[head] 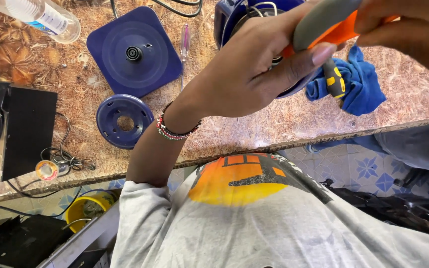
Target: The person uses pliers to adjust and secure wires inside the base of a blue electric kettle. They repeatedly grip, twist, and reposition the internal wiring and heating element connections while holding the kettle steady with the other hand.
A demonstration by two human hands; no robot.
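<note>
- Head view: left hand [254, 69] and right hand [408, 30] both grasp an orange-grey tool [323, 25] above the blue housing [229, 17].
- Judged step: working inside the housing; next move needs steady alignment.

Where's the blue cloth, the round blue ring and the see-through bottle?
blue cloth [363, 87], head view, middle of the folds.
round blue ring [111, 130], head view, its left rim.
see-through bottle [45, 17], head view, its label.

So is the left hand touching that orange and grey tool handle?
Touching. The head view shows the left hand wrapped on the orange and grey tool handle, its thumb pressed flat against the handle's underside with no gap. The right hand grips it too.
</note>
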